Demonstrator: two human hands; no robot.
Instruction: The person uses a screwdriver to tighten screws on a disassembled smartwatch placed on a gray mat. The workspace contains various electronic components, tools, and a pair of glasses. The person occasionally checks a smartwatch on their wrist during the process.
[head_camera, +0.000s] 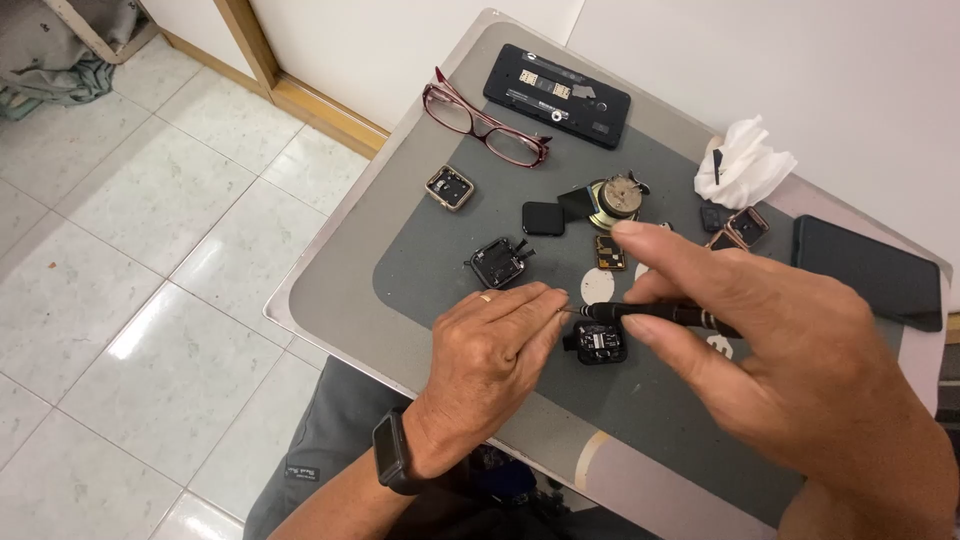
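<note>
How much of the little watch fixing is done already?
Done: several small watch cases lie opened on the grey mat, one square case emptied, a black screen piece set apart. In hand: the right hand holds a thin black screwdriver, its tip by the left hand fingers, above a small black module. Left: nothing looks put back together.

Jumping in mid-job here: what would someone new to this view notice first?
First, the two hands at the centre of the grey mat: the right hand holds a slim black screwdriver, its tip by the left hand fingers, just above a small black watch module. Next, the red-framed glasses and a black phone back at the far edge, and crumpled white tissue at far right.
</note>
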